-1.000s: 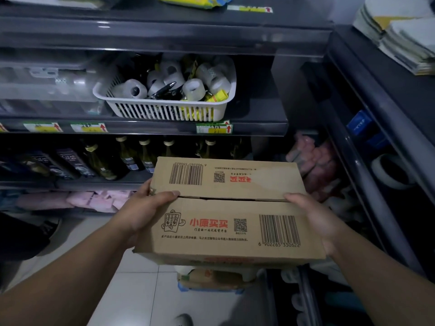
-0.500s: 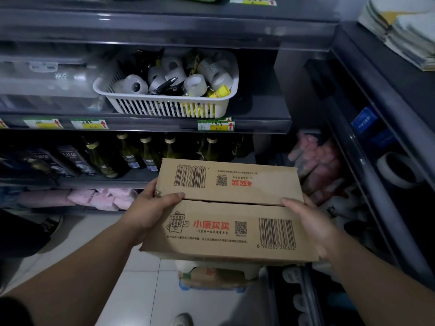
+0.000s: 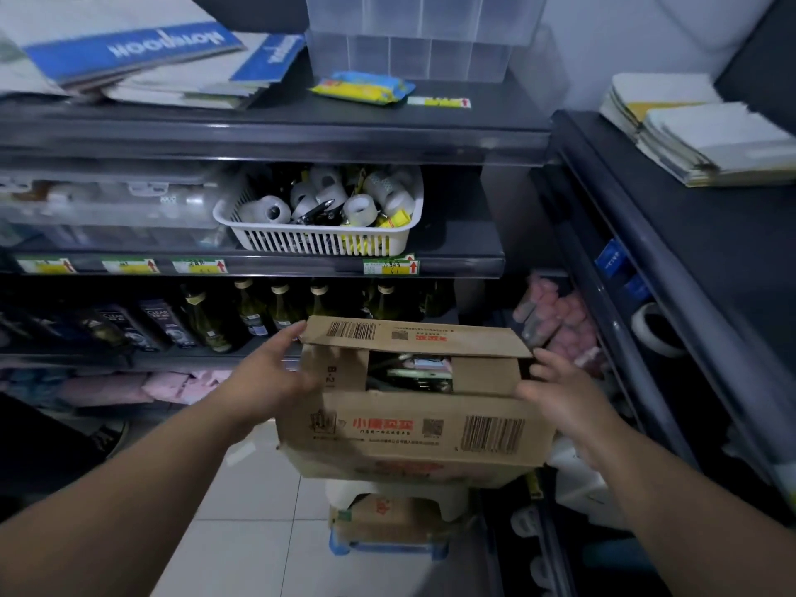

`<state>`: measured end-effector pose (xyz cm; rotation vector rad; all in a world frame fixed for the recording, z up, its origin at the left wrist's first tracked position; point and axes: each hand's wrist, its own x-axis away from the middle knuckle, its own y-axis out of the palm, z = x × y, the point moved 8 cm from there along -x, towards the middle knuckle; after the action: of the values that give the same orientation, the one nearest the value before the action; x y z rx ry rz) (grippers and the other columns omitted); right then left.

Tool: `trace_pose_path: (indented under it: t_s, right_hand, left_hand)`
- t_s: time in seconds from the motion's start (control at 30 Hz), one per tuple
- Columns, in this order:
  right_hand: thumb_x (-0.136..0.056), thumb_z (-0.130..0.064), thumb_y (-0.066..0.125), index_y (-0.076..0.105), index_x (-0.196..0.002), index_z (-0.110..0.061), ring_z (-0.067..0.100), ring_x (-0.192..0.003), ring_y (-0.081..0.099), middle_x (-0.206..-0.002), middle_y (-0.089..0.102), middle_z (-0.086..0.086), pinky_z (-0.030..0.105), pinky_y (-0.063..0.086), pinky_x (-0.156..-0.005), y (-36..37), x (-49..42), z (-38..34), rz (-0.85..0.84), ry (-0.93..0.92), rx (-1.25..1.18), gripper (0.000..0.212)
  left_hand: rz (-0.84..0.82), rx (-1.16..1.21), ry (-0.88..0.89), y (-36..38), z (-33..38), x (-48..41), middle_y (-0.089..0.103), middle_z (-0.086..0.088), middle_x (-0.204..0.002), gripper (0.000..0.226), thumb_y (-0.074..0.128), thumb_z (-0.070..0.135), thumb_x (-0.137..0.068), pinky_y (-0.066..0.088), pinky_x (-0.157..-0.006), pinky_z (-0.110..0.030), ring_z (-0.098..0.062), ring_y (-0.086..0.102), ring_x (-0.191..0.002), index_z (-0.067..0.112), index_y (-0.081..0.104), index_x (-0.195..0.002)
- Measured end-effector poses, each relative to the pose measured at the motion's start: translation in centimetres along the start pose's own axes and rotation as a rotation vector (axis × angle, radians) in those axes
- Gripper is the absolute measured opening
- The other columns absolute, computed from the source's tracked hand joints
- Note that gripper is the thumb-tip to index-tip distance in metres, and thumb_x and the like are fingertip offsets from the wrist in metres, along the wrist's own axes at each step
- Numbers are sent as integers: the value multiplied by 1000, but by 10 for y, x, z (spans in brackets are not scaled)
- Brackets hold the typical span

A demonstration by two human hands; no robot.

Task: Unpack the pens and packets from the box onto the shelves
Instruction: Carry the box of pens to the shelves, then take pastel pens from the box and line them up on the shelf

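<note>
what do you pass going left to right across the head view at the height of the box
left hand → cardboard box → right hand → white tape roll on the right-side shelves

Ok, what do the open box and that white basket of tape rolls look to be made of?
The box looks like brown corrugated cardboard, matte, judging by its creased flaps and printed barcodes. The white basket is probably moulded plastic, slightly glossy, with thin slotted walls.
</note>
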<state>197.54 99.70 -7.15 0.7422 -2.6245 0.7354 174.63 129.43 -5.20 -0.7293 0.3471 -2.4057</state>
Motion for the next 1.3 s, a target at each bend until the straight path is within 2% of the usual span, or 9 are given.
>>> trace_pose_path:
  t_s: [0.07,0.13,0.23,0.3,0.53,0.73,0.97,1.1,1.3]
  right_hand:
    - [-67,-24,82,32,-147,-34,9,-114,49,-137,47,-7,23,45,-75,-2,8,-12,-69,-77,208,96]
    - [-54,-35,87,24,-150,-35,11,-119,48,-141,43,-7,30,48,-93,3,18,-18,-160,-123,427,115]
    - [-51,-50,85,14,-153,-33,14,-132,37,-153,26,-6,32,37,-109,20,33,-4,-214,-161,609,126]
    - [-58,-59,79,8,-154,-32,14,-140,27,-159,13,-10,32,30,-114,32,41,17,-190,-183,663,122]
    - [-80,-70,53,-1,-154,-29,17,-148,-2,-157,-25,-13,37,10,-121,52,47,64,-140,-228,912,101]
    - [-85,-70,41,3,-154,-30,13,-148,0,-161,-5,-14,39,8,-121,43,30,38,1,-267,710,88]
    - [-87,-59,52,9,-153,-37,15,-147,4,-160,-6,-19,37,13,-118,35,-10,-9,22,-361,626,81]
    - [-86,-59,56,3,-152,-39,13,-147,-2,-159,-12,-20,37,9,-118,40,-39,-25,-5,-354,749,87]
    - [-67,-82,56,-4,-153,-29,19,-149,-2,-162,-10,-9,40,12,-121,58,-74,-22,-73,-236,867,118]
  left_hand:
    - [-111,-216,27,3,12,13,56,4,-110,89,77,22,-76,52,-55,-18,-11,64,-78,45,26,-145]
    - [-190,-466,81,14,14,23,46,1,-134,98,79,29,-73,50,-69,-12,-11,60,-98,43,19,-148]
    - [-239,-714,163,40,-7,34,8,7,-160,100,71,55,-75,30,-112,-32,-21,26,-142,38,7,-151]
    - [-200,-792,146,51,-33,37,0,7,-160,103,60,70,-74,18,-119,-41,-22,10,-147,35,3,-152]
    - [54,-940,217,63,-71,29,-17,6,-159,115,59,75,-69,1,-120,-38,-22,-13,-147,30,-7,-152]
    - [120,-726,284,57,-38,14,-6,3,-161,117,38,89,-60,5,-120,-40,-20,-5,-148,29,0,-152]
    - [258,-590,413,43,2,-19,-2,4,-161,97,66,46,-83,15,-119,-35,-15,3,-147,23,4,-153]
    - [240,-660,360,33,6,-51,-9,3,-160,101,71,40,-81,15,-119,-39,-22,0,-147,31,0,-152]
    - [138,-708,229,45,-6,-90,-9,2,-160,117,70,61,-71,6,-120,-37,-21,-4,-147,27,-9,-152]
